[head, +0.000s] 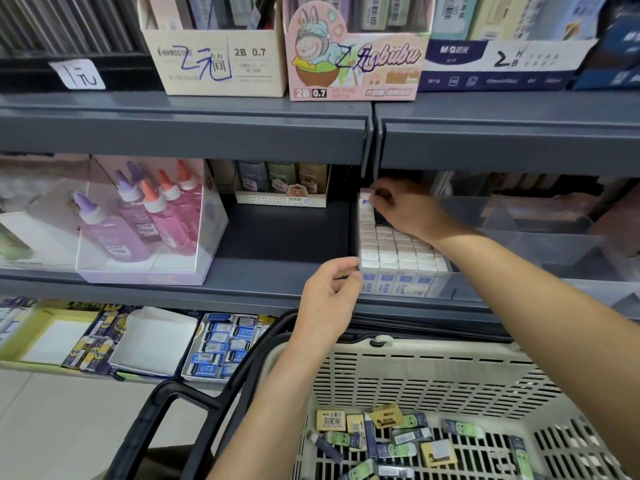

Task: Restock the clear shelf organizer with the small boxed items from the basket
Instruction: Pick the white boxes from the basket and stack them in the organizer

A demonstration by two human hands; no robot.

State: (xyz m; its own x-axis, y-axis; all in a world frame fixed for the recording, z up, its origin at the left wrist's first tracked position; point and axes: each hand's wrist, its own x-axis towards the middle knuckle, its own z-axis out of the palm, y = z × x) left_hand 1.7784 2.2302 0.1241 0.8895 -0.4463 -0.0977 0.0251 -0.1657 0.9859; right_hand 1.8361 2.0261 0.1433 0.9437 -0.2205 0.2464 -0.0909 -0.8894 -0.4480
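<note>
Small box [366, 199], rectangular white card with purple print, stood in the organizer [446, 289] at its back-left row; our right hand [403, 206] pinched it, arm outstretched. Our left hand [327, 299] curled fingers round its clear plastic front corner.

small boxes [394, 251] in organizer [450, 271] on shelf [277, 289], basket [433, 372] below in front, glue bottles [149, 216] left
</note>
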